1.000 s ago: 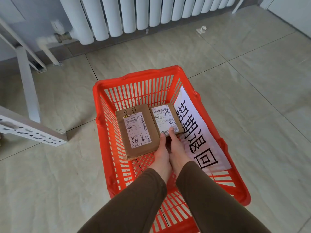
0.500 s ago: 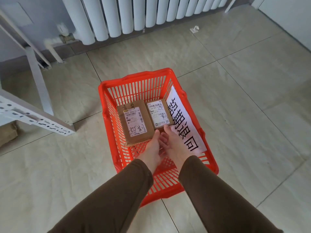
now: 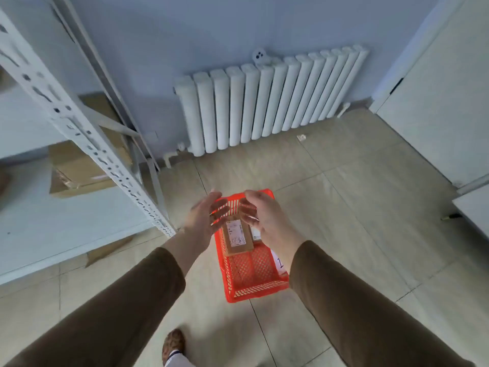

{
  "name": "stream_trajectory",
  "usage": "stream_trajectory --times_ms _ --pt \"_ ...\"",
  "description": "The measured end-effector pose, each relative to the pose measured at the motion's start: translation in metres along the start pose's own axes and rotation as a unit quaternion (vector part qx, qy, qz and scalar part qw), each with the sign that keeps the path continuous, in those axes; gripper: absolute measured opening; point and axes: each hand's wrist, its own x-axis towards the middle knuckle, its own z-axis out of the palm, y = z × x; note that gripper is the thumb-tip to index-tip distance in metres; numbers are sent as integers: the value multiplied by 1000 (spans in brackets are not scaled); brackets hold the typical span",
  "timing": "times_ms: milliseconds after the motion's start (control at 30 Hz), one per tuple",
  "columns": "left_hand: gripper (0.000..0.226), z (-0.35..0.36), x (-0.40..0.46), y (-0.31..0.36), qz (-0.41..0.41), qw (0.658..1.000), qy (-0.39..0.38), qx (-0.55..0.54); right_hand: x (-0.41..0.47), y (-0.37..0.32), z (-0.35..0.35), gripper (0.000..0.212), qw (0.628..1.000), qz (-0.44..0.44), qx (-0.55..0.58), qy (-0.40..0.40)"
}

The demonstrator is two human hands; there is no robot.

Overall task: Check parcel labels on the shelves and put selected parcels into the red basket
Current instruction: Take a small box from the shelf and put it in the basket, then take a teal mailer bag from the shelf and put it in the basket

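The red basket (image 3: 254,287) stands on the tiled floor below me. Inside it lies a brown parcel (image 3: 236,238) with a white label, face up. A second parcel (image 3: 256,235) beside it is mostly hidden behind my right hand. A white paper sign (image 3: 278,260) leans on the basket's right wall. My left hand (image 3: 205,218) and my right hand (image 3: 260,214) hover above the basket's far end, palms facing each other, fingers spread, holding nothing.
A white metal shelf rack (image 3: 87,144) stands at the left with cardboard boxes (image 3: 82,165) on and under it. A white radiator (image 3: 264,102) lines the back wall. A white door or cabinet (image 3: 444,96) is at the right. My shoe (image 3: 173,343) shows below.
Both hands let go of the parcels and rose out of the basket. The view lifted and pulled back, so the basket looks smaller and the shelf and wall came into sight.
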Motion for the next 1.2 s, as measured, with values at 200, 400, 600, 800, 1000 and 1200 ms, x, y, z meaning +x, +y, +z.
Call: stream_trajectory --times_ms 200,400,600,800,1000,1200 --pt "24 -25 -176 169 155 986 -60 28 -141 -145 95 14 986 -111 -84 -96" --pt "19 -91 -317 280 273 959 -53 50 -256 -216 200 9 947 -227 -156 -167" --pt "22 -195 -416 355 354 932 -40 68 -351 -233 321 15 900 -312 -189 -238" --pt "23 -301 -490 428 416 903 -32 105 -426 -233 447 12 864 -382 -191 -267" --pt "22 -371 -525 488 463 877 -2 128 -458 -241 543 21 841 -416 -215 -272" --pt "20 -423 -531 545 520 840 38 148 -452 -262 624 37 821 -419 -222 -320"
